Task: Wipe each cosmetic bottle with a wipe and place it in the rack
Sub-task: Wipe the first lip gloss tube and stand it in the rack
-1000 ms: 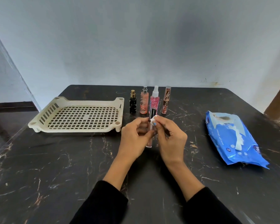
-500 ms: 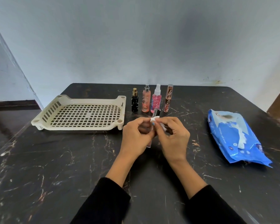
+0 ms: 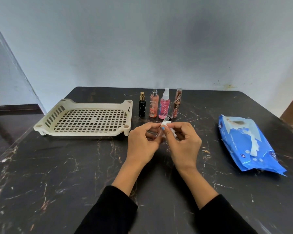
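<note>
Fingers (image 3: pixel 164 130) of the right hand (image 3: pixel 183 146) pinch a wipe (image 3: pixel 166 123) round a slim bottle (image 3: pixel 168 118) the left hand (image 3: pixel 142 144) apparently grips, pointing up-frame at centre, the rack (image 3: pixel 85 105) nearer that left hand.

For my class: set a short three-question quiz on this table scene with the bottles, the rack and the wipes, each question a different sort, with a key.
1. True or false: the rack already holds a bottle.
2. How many bottles stand upright in the row beside the rack?
3. Multiple choice: what does the right hand hold against the slim bottle that the left hand grips? A. a white wipe B. a cap C. the blue pack

Key: 1. False, it holds nothing. 2. Four: black bottle, peach spray, pink spray, brown tube. 3. A.
</note>
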